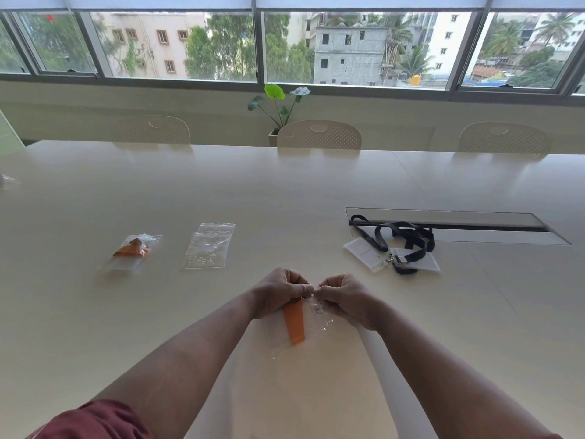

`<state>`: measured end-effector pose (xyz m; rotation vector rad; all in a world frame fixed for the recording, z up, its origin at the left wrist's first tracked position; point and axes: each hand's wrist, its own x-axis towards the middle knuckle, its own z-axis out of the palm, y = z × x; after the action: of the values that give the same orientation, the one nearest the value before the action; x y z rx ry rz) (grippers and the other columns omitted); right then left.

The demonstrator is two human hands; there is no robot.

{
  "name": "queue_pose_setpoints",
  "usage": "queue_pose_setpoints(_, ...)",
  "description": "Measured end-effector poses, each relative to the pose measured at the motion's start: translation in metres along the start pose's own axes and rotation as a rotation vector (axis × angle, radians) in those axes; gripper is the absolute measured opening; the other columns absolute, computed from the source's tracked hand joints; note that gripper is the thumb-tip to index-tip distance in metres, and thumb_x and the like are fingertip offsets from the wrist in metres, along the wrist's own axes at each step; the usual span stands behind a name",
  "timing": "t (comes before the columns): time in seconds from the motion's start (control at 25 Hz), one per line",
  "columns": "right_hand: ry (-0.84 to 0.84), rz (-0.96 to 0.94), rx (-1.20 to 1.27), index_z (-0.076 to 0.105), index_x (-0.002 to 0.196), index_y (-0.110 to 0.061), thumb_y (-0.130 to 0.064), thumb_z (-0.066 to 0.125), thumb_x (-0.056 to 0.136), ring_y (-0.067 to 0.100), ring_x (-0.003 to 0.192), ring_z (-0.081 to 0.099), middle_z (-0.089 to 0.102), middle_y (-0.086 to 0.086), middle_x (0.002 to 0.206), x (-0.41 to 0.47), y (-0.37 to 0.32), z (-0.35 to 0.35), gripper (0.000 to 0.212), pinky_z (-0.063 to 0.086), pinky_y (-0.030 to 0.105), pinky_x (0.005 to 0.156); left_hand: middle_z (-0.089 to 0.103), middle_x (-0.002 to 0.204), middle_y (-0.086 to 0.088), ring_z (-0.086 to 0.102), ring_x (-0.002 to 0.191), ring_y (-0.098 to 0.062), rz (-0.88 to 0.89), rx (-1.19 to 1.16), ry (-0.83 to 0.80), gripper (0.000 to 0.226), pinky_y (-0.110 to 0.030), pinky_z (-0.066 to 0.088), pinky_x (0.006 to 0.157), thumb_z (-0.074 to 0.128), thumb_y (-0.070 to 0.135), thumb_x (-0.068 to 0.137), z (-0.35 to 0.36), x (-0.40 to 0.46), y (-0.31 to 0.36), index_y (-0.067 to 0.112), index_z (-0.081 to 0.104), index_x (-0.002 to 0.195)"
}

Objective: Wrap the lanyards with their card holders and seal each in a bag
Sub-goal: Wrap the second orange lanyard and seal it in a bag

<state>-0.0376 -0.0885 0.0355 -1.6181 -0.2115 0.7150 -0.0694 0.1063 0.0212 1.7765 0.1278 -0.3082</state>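
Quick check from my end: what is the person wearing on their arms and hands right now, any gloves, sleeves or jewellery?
No gloves: the left hand and right hand are bare, and no rings, watch or bands show on the fingers or wrists. Both forearms are uncovered up to the frame's bottom. A dark red short fabric sleeve shows at the left upper arm; a sliver of the same red shows at the lower right corner.

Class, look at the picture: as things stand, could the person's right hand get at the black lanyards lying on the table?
Probably not right now. The right hand and left hand both pinch the top of the clear bag with the orange lanyard. Once freed, nothing lies between it and the black lanyards.
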Motion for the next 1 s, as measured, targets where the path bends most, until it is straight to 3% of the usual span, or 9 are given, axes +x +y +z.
queue_pose_setpoints(0.32,-0.008,-0.009,0.002,0.064,0.075,-0.007,-0.004,0.068,0.093,0.009,0.05,0.05,0.057,0.005,0.061,0.0011,0.001,-0.0014,0.019,0.04,0.016,0.046,0.066,0.08,-0.012,0.053,0.073,-0.024,0.003,0.003,0.0,0.029,-0.034,0.043,0.067,0.076,0.026,0.087,0.0018,-0.0031,0.0035,-0.002,0.073,0.091)
queue_pose_setpoints(0.76,-0.009,0.022,-0.002,0.065,0.074,-0.009,-0.005,0.071,0.091,0.015,0.06,0.053,0.059,0.008,0.067,0.0075,0.0044,-0.0047,0.018,0.045,0.027,0.063,0.067,0.08,-0.01,0.055,0.073,-0.022,0.008,0.04,0.009,0.022,-0.032,0.045,0.067,0.073,0.02,0.094,0.002,-0.0064,0.0076,-0.002,0.073,0.094)
queue_pose_setpoints(1.0,-0.018,0.01,0.01,0.064,0.074,-0.009,-0.004,0.07,0.091,0.014,0.058,0.051,0.057,0.008,0.065,0.0083,0.0052,-0.004,0.019,0.043,0.025,0.059,0.065,0.083,-0.013,0.053,0.075,-0.024,0.019,0.018,-0.018,0.017,-0.03,0.044,0.064,0.072,0.017,0.095,0.0027,-0.0084,0.01,0.0,0.074,0.096)
